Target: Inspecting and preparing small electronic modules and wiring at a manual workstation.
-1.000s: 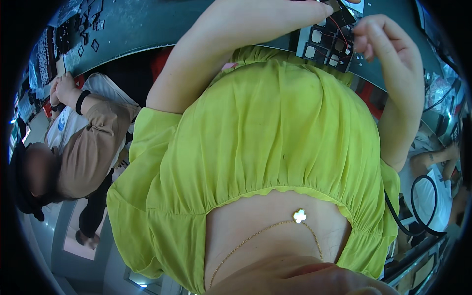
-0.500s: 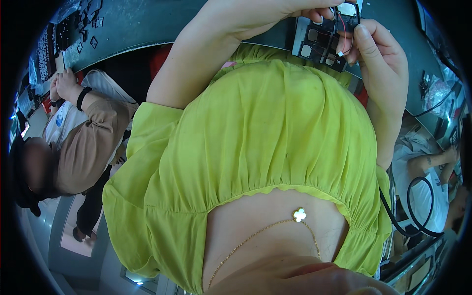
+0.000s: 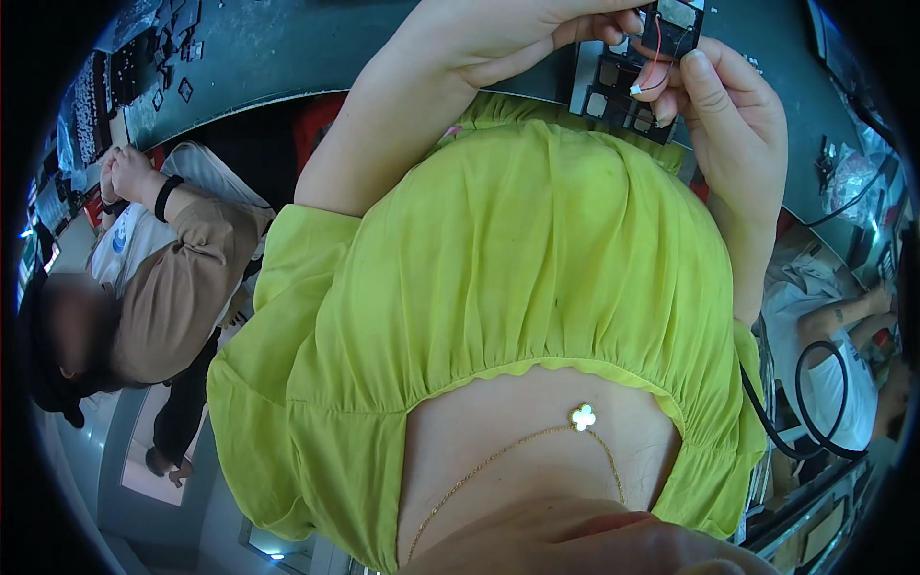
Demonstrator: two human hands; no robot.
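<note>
Black, red-wired module (image 3: 671,34) sat pinched between our left hand (image 3: 498,43) and right hand (image 3: 733,125), held above a parts tray (image 3: 613,91) (dark workbench (image 3: 287,48) beneath) for close work.

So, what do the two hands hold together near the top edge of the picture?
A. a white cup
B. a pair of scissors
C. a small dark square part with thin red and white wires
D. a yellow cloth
C: the left hand and the right hand both grip the small dark square part with thin red and white wires above the dark compartment tray.
</note>
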